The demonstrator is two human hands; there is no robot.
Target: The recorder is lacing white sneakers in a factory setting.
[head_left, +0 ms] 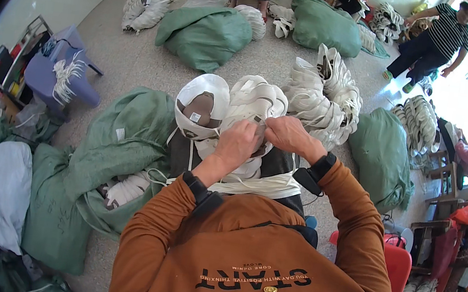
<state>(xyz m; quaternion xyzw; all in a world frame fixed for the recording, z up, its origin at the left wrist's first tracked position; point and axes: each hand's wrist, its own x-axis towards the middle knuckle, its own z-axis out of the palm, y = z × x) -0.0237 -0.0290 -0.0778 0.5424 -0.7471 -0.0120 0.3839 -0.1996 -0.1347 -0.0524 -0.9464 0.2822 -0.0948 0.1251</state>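
On my lap lies a stack of white shoe uppers (256, 93). My left hand (238, 145) is closed, its fingertips pinching the near part of the top upper. Close beside it, my right hand (291, 135) pinches the same upper, thumb and fingers pressed together. A thin lace may be between the fingertips; it is too small to tell. Left of the stack another white shoe upper (189, 92) stands with its opening up, showing a brown lining and a small white label. A bundle of white laces (255, 185) lies across my lap, against my waist.
Green sacks (126, 132) crowd my left, one holding more uppers. Another green sack (380, 156) stands at right, near a heap of white uppers (332, 94). A purple chair (63, 73) with laces stands at far left. A person (437, 40) stands at far right; others sit around.
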